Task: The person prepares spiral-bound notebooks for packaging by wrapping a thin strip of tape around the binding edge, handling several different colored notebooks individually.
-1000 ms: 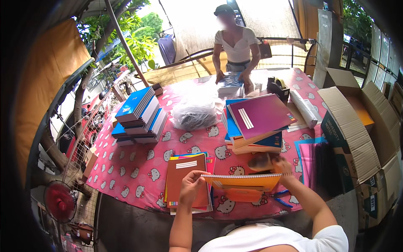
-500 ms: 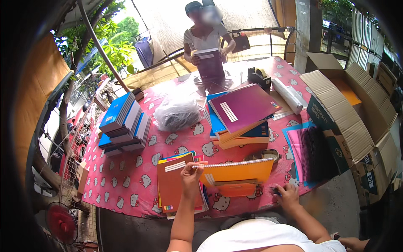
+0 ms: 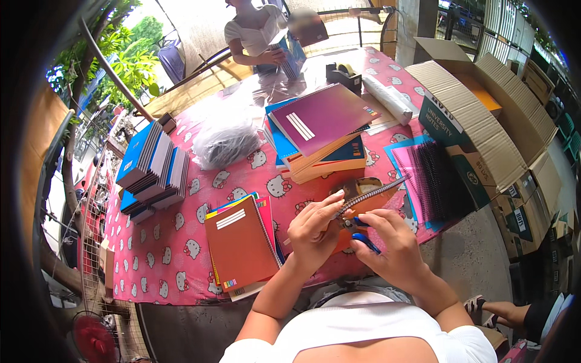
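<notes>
My left hand (image 3: 315,233) is closed on an orange spiral notebook (image 3: 385,198), gripping it near the left end of its wire coil. The notebook is tilted, coil edge up, over the near edge of the table. My right hand (image 3: 393,245) grips pliers with blue handles (image 3: 367,242). Their metal jaws are at the coil's left end, close to my left fingers, which partly hide the contact. Left of my hands lies a short stack of notebooks, a brown one (image 3: 239,248) on top.
Beyond my hands is a notebook stack topped by a purple one (image 3: 324,118), near a plastic bundle (image 3: 224,145). Blue notebooks (image 3: 139,154) are piled left. At right lie black coils (image 3: 433,181) and an open carton (image 3: 478,121). A co-worker (image 3: 257,36) stands across the table (image 3: 181,242).
My right hand has lifted from the table edge with the pliers to the notebook's coil. The notebook has turned, its coil now slanting. The co-worker across has turned and holds a different-looking bundle.
</notes>
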Demonstrator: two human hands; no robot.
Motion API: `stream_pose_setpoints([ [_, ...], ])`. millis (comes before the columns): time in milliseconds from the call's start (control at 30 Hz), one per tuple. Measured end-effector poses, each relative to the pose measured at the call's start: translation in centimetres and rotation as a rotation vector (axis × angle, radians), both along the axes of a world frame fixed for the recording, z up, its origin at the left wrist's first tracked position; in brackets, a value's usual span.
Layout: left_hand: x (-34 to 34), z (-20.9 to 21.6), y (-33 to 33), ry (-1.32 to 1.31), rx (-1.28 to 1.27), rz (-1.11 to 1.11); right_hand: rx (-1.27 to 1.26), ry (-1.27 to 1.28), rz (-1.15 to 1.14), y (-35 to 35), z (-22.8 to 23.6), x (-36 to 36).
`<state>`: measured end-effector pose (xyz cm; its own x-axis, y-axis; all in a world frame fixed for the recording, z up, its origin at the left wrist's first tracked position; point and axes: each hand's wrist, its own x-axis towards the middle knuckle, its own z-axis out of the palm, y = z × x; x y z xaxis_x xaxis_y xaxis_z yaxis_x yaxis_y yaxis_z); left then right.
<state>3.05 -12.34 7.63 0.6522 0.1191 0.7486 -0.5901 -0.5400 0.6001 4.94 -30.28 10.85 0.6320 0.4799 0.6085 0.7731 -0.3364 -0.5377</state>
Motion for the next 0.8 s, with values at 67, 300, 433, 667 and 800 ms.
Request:
stream_pose_setpoints([
  [67,0.2,-0.7,0.1,-0.004,-0.022,0.032,0.017,0.158,0.066,-0.1,0.2,0.0],
  [300,-0.1,-1.1,1.1,-0.114,0.096,-0.038,0.494,1.622,0.713,-0.4,-3.2,3.3],
  [433,-1.6,-1.2,3.2,-0.102,-0.324,0.213,0.205,0.753,0.470,1.0,-6.1,2.3],
  [667,-14.1,-3.6,16.2,-0.271,-1.185,0.702,-0.508,0.017,-0.013,-7.0,-19.3,7.4],
  [800,-17.7,-10.1,16.3,-0.057,-1.287,1.055,-0.220,-0.055,0.090,-2.4,-15.4,13.1],
])
